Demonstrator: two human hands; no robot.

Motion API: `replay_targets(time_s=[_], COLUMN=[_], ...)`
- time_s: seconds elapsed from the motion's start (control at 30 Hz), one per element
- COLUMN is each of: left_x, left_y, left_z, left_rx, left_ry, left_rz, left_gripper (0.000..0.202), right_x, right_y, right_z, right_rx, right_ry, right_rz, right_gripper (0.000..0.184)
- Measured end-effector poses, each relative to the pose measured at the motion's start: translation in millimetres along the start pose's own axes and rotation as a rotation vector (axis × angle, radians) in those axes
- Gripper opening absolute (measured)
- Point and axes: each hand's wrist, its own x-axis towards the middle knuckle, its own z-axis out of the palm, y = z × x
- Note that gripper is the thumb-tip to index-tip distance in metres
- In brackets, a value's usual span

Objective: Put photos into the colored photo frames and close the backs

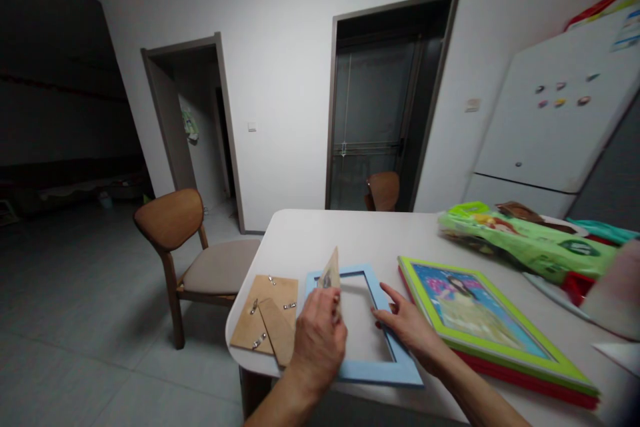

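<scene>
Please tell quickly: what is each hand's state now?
Left hand: closed, holding a picture sheet.
Right hand: open, at the right side of the blue frame.

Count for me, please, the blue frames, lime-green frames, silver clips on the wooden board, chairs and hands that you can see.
Blue frames: 1
Lime-green frames: 1
Silver clips: 4
Chairs: 2
Hands: 2
Total: 10

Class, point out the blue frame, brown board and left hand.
Blue frame (pixel 375 371), head view: near bar.
Brown board (pixel 279 291), head view: bare far part.
Left hand (pixel 320 327), head view: back of hand.
</scene>
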Motion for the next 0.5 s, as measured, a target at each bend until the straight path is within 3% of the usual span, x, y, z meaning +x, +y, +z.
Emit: replay_targets(time_s=[0.07, 0.13, 0.3, 0.5], left_x=[2.2, -1.4, -27.4, -44.2], left_y=[-19.7, -41.8, -81.4, -83.9], left_z=[-15.7, -28.0, -38.3, -37.0], left_rx=[0.009, 0.017, 0.090, 0.371], left_ry=[0.154, 0.218, 0.121, -0.007], left_rz=[-0.127, -0.252, -0.510, -0.454], left_gripper=[0.033, 0.028, 0.025, 0.023], right_x=[8.8, 15.7, 20.7, 18.4], right_y=[15.0, 29.4, 51.4, 54.8], right_z=[-1.6, -1.2, 4.4, 4.8], right_rx=[-0.246, -0.432, -0.694, -0.860], right_ry=[0.070, 0.113, 0.130, 0.118], right_rz=[-0.035, -0.086, -0.210, -0.232], right_gripper=[0.061, 0.055, 0.049, 0.046])
